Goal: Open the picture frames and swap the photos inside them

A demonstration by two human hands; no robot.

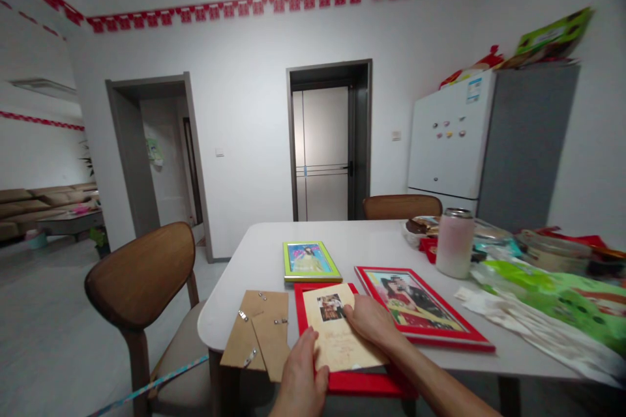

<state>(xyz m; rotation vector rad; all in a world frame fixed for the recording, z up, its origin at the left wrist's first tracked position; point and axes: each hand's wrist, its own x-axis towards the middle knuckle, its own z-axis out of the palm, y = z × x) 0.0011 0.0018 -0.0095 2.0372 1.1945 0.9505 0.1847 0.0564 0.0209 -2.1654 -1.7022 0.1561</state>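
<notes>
A cream card (337,342) with a small printed picture lies tilted over a red frame (300,306) at the table's near edge. My left hand (302,374) grips the card's lower left edge between thumb and fingers. On the card's right side, my right hand (369,319) holds it near the printed picture. To the left are brown backing boards (267,326) with metal clips, partly overlapping. A green-framed picture (309,259) lies behind the red frame. To the right lies a larger red-framed picture (415,303).
The white table (244,254) carries a pink-white jar (454,244), white gloves (528,332), a green bag (562,300) and a plastic container (555,252) on the right. Brown chairs stand at the left (147,273) and far side (402,206).
</notes>
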